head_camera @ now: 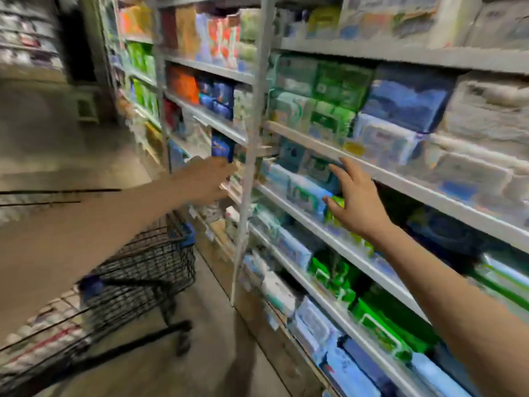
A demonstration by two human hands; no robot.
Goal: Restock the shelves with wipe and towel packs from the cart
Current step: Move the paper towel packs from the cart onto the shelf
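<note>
One cart (148, 262) beside packed shelves (315, 146)

You look down dim store aisle. Grey metal shelves (400, 55) line your right. Floor (86, 150) dull grey-brown, smooth, faint sheen. Dark pillar (77, 44) ahead left; pale box (86, 108) at its foot. Blurred far rack (25, 32) beyond.

Two hands are in view, one left hand (206, 179) and one right hand (357, 204), with one wire cart (160, 262) bearing two visible blue corner caps (187, 234). The near bay shows four shelf boards (400, 184) and one white upright post (252, 156) at its edge. The packs (406, 98) on the boards are too blurred for a count.
</note>
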